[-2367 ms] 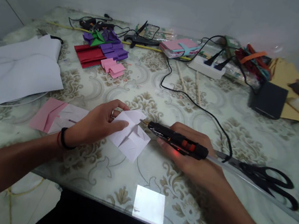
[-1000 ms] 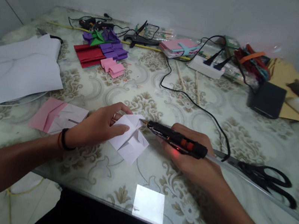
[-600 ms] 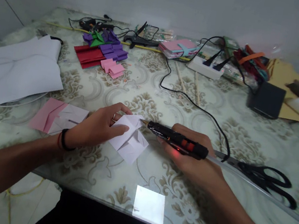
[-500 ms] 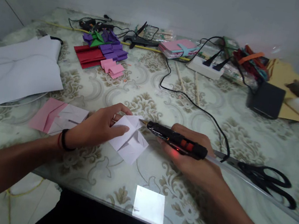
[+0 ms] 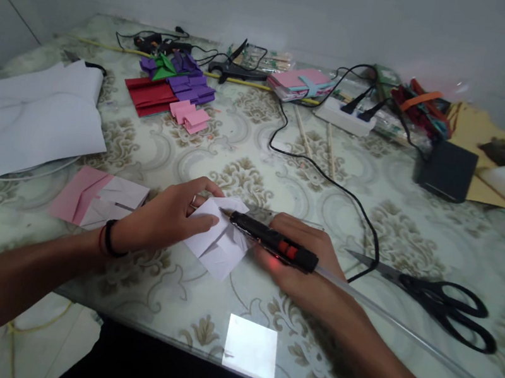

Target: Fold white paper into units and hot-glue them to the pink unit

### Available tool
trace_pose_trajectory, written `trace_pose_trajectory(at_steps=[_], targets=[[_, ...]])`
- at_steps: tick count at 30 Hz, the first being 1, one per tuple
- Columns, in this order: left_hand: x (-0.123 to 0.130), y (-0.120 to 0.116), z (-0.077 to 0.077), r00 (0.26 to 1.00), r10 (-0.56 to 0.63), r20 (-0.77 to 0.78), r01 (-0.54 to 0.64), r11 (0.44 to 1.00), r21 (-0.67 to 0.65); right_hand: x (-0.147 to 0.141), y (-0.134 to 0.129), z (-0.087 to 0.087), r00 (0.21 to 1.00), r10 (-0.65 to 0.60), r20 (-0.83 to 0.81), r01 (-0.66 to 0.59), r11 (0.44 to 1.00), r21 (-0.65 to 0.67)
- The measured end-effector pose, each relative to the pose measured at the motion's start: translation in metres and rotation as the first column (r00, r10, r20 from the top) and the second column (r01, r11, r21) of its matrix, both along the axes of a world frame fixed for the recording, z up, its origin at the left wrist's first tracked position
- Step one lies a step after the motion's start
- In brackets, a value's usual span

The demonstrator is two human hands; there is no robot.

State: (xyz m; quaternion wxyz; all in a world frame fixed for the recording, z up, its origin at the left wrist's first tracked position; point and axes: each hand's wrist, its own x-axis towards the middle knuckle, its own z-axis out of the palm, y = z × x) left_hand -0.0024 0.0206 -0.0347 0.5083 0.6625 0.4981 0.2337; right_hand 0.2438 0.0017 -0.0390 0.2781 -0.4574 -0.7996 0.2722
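Observation:
A folded white paper (image 5: pixel 220 254) is pinched at its left edge by my left hand (image 5: pixel 176 212), thumb on top and fingers behind. My right hand (image 5: pixel 306 255) is wrapped round a black glue gun (image 5: pixel 273 241) with orange-red parts and a small red light. The gun's tip lies over the upper part of the white paper, close to my left thumb. A clear glue stick (image 5: pixel 372 307) runs out of the gun's back, over my right wrist. Left of my left hand lies a pink and white folded paper (image 5: pixel 81 197).
Black scissors (image 5: pixel 445 302) lie right of my right hand. A black cord (image 5: pixel 331 179) curves across the table (image 5: pixel 236 173). White sheets (image 5: pixel 36 129) are at the left. Farther back are folded coloured papers (image 5: pixel 192 87), a white power strip (image 5: pixel 345 117) and a black box (image 5: pixel 447 170).
My right hand and the glue gun have moved left, and the tip has shifted from the paper's top edge towards my left thumb. More of the scissors shows. My left hand has barely moved.

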Motion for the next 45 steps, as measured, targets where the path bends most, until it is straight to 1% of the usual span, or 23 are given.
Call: trace_pose_trajectory(at_steps=[4,10,16,20,24,28,30,31,33,34,35,38,40,42,45], targets=[[-0.001,0.0,-0.001,1.0,0.007,-0.013,-0.007,1.0,0.014,0.0,0.0,0.001,1.0,0.0,0.01,0.0,1.0,0.02],[-0.003,0.002,-0.003,1.0,0.002,-0.03,-0.001,0.999,0.032,0.006,0.001,0.002,0.999,-0.009,-0.041,0.011,0.999,0.052],[-0.002,0.002,-0.003,1.0,0.0,-0.029,0.001,0.999,0.039,0.008,0.001,0.001,0.998,-0.011,-0.066,0.015,0.999,0.052],[-0.002,0.003,-0.004,0.999,0.006,-0.043,-0.004,0.999,0.055,0.008,0.001,0.002,0.999,0.002,-0.05,0.001,0.999,0.054],[-0.003,0.004,-0.005,0.999,0.014,-0.048,-0.011,0.998,0.056,0.008,0.001,0.001,0.999,-0.005,-0.037,0.007,0.999,0.038],[-0.003,0.004,-0.005,0.999,0.014,-0.03,-0.012,0.998,0.054,0.006,0.002,0.005,0.999,0.013,-0.051,-0.014,1.0,-0.028],[-0.003,0.004,-0.005,1.0,0.013,-0.021,-0.012,0.999,0.049,0.008,0.003,0.008,0.997,-0.019,-0.078,0.013,0.997,-0.08],[-0.003,0.004,-0.004,1.0,0.012,-0.016,-0.011,0.999,0.046,0.01,0.004,0.01,0.994,-0.06,-0.087,0.051,0.993,-0.107],[-0.004,0.004,-0.004,1.0,0.01,0.0,-0.01,0.999,0.034,0.018,0.006,0.011,0.983,-0.17,-0.075,0.157,0.976,-0.148],[-0.004,0.004,-0.003,1.0,0.011,0.008,-0.011,1.0,0.028,0.023,0.007,0.011,0.972,-0.233,-0.043,0.223,0.961,-0.162],[-0.004,0.004,-0.003,1.0,0.013,0.013,-0.013,1.0,0.022,0.029,0.008,0.011,0.959,-0.284,-0.008,0.279,0.948,-0.155],[-0.004,0.005,-0.002,1.0,0.021,0.004,-0.021,1.0,0.017,0.044,0.014,0.009,0.921,-0.378,0.093,0.387,0.915,-0.115],[-0.004,0.005,-0.002,1.0,0.023,0.005,-0.023,1.0,0.009,0.052,0.018,0.009,0.91,-0.392,0.133,0.402,0.913,-0.063],[-0.004,0.004,-0.002,1.0,0.027,0.013,-0.027,1.0,0.002,0.058,0.024,0.009,0.923,-0.348,0.163,0.354,0.935,-0.009],[-0.004,0.004,-0.002,0.999,0.035,0.024,-0.035,0.999,0.001,0.066,0.033,0.008,0.934,-0.256,0.249,0.243,0.967,0.083]])
